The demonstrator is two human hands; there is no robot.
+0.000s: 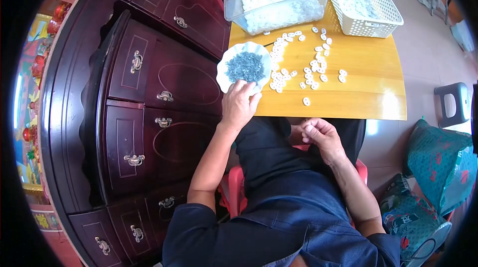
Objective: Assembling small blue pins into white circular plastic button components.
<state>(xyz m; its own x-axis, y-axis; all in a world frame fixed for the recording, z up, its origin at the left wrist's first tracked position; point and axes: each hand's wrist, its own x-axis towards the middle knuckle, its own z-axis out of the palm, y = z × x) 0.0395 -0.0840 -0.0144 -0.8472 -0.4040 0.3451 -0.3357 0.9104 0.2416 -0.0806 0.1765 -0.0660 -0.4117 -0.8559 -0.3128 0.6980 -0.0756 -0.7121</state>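
1. Key relation: dark slivers (245, 66), in white scalloped bowl (222, 70), lie at approx. 12 o'clock from L hand (240, 105), just beyond its fingertips. Slivers' long axes mixed; no single direction. L hand clearly nearer than R.
2. L hand: half-curled, fingers at bowl's 6 o'clock rim, thumb slightly apart. Rim contact likely, unconfirmed. Whether tips are closed on a sliver: can't tell.
3. R hand (321, 135): just off near edge of table (356, 100), above lap. Fingers curled in, thumb close to index; tips too small to judge, so closure & contents can't tell.
4. Single white oval piece (306, 101), two-holed: approx. 12 o'clock from R fingertips, near, not touched. Long axis approx. 12–6.
5. Other white pieces (279, 48): loose groups, bowl's 2–4 o'clock side.
6. Far end of table: clear bin (294, 19) approx. 1 o'clock from bowl; perforated basket (368, 29) to bin's 3 o'clock. Both hold whitish pcs.
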